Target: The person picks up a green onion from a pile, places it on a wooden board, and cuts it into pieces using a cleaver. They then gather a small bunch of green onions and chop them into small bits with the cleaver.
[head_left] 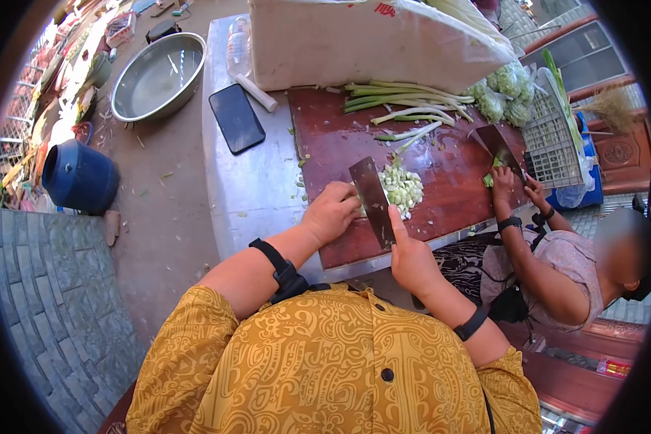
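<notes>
My right hand grips a cleaver, its index finger laid along the blade. The dark blade stands on the red board. My left hand is closed with curled fingers just left of the blade, on pale green onion stalks that are mostly hidden beneath it. A heap of chopped green onion lies right of the blade. Whole green onions lie across the far part of the board, and a loose stalk points toward the heap.
At the right, a co-worker cuts greens with another cleaver. A white foam box stands at the back, beside bagged greens. A phone lies on the metal table. A basin and blue bucket stand left.
</notes>
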A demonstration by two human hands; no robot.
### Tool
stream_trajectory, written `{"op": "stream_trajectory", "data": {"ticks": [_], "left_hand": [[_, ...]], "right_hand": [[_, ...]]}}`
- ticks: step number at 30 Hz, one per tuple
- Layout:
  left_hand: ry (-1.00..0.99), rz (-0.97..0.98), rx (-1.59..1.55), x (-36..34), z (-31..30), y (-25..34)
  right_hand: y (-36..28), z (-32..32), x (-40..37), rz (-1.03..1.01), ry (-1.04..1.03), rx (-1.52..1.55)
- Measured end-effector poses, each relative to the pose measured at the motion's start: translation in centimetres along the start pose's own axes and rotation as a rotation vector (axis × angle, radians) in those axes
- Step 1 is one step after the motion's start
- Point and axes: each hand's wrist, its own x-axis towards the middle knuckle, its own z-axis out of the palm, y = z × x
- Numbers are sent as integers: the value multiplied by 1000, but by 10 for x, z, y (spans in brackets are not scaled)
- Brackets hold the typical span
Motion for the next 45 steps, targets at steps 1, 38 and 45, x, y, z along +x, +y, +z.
{"op": "stream_trajectory", "data": {"ticks": [1,38,45], "left_hand": [[1,-1,1,-1,0,0],[3,-25,-9,2,-19,7],[9,-26,-7,-3,-13,4]], "right_hand": [[-2,0,1,0,-13,-13],[12,-8,28,-37,152,78],[-7,-1,9,-14,14,18]]}}
